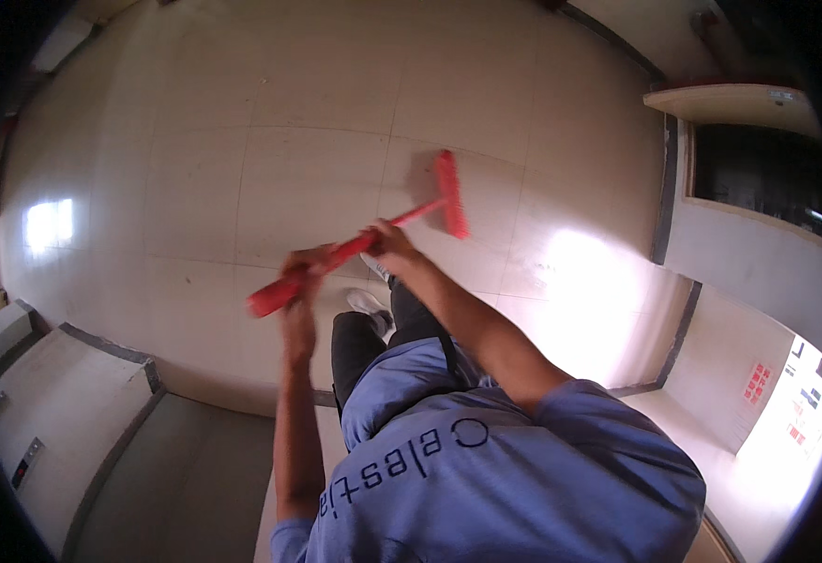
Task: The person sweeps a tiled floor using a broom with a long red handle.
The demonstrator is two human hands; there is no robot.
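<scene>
A red broom (pixel 421 210) slants across the middle of the view, both of my hands around its handle. My left hand (pixel 303 271) grips the thick upper end, blurred by motion. Lower down the handle, my right hand (pixel 391 245) is closed around it. Beyond my right hand, the red broom head (pixel 451 193) is over the tiled floor (pixel 312 176), with a shadow on its left side. I cannot tell whether the bristles touch the tiles. My shoes (pixel 370 306) stand beneath the handle.
Small specks (pixel 264 81) lie on the floor. At right are a dark opening (pixel 762 169) in the wall and a jutting panel (pixel 727 98). A wall corner (pixel 101 380) with dark skirting and a button panel (pixel 27 462) stands at lower left, beside a grey door-like surface (pixel 179 478).
</scene>
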